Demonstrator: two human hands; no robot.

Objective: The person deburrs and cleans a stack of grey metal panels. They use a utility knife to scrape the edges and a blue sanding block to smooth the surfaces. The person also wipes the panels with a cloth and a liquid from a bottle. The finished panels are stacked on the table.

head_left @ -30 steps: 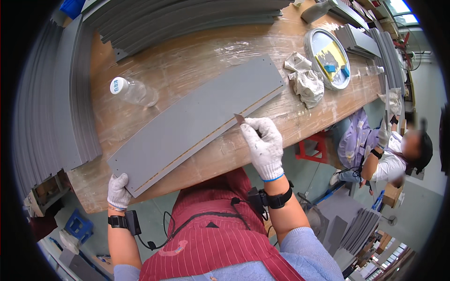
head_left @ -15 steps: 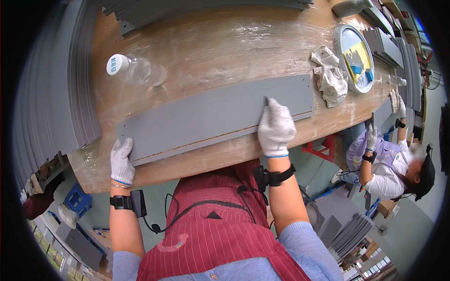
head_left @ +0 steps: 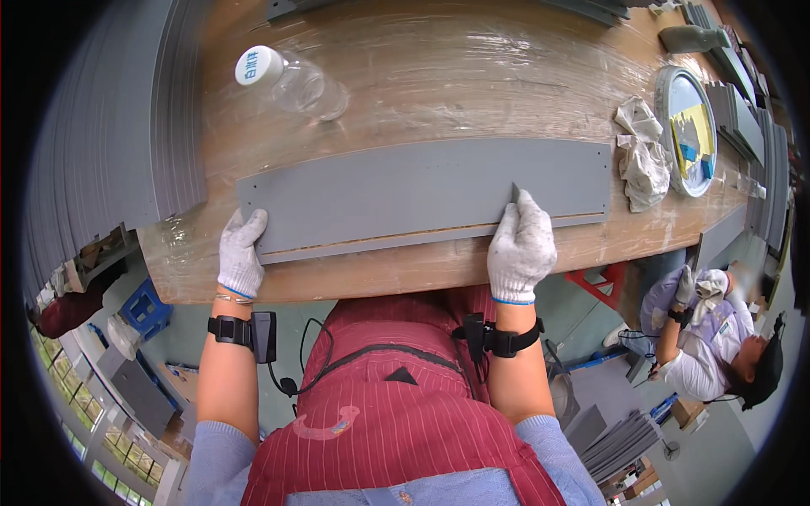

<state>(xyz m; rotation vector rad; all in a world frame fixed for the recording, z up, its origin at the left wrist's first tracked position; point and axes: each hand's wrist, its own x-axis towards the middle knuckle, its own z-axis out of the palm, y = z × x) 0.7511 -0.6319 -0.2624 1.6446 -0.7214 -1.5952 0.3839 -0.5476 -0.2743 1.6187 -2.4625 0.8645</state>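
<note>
A long grey panel [head_left: 405, 190] lies flat on the table in front of me, with a narrow brown groove [head_left: 380, 236] running along its near edge and small dark holes at both ends. My left hand [head_left: 242, 250], in a white work glove, grips the panel's left end, thumb on top. In my right hand [head_left: 523, 244], also gloved, a small flat grey blade [head_left: 516, 192] is pinched, its pointed tip sticking up past the fingers over the panel. The right hand is above the near edge, close to the groove; the blade's lower part is hidden by the fingers.
A clear bottle with a white cap [head_left: 291, 82] is beyond the panel. To the right are a crumpled cloth [head_left: 644, 160] and a round lid [head_left: 675, 181] bearing yellow and blue pieces. Stacked grey panels [head_left: 118, 126] stand at left. A co-worker [head_left: 704, 333] is at far right.
My view has shifted, so the table items appear further right. The blade hand has tilted more upright near the groove; the left hand stays at the panel's end. The co-worker's hands have moved.
</note>
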